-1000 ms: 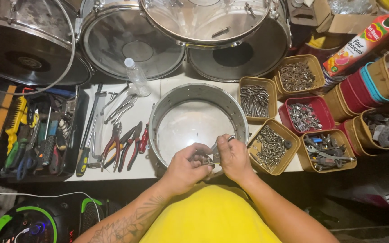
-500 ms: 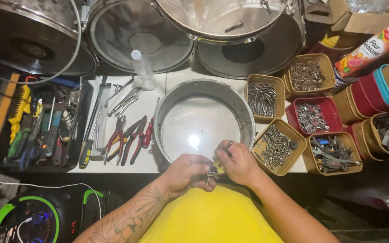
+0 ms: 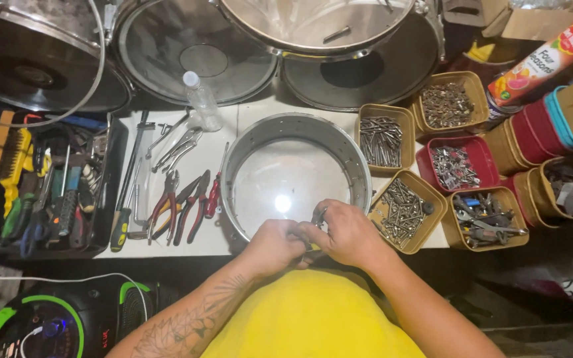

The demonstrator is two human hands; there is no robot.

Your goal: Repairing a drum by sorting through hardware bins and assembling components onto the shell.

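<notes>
A round metal drum shell (image 3: 293,126) lies flat on the white table, its clear head facing up. My left hand (image 3: 274,242) and my right hand (image 3: 343,232) meet at the shell's near rim. Both pinch a small metal fitting (image 3: 318,217) against that rim. The fingers hide most of the fitting, so its exact shape is unclear. My yellow shirt fills the bottom of the view.
Pliers with red handles (image 3: 182,205), wrenches and a screwdriver lie left of the shell. A black tray of tools (image 3: 48,192) sits further left. Small tubs of screws (image 3: 402,212) and bolts (image 3: 381,140) stand right. Larger drums (image 3: 193,46) and a plastic bottle (image 3: 201,99) are behind.
Both hands have stayed at the near rim on the small fitting, shifting only slightly. The view has tilted a little, so the shell sits lower in frame.
</notes>
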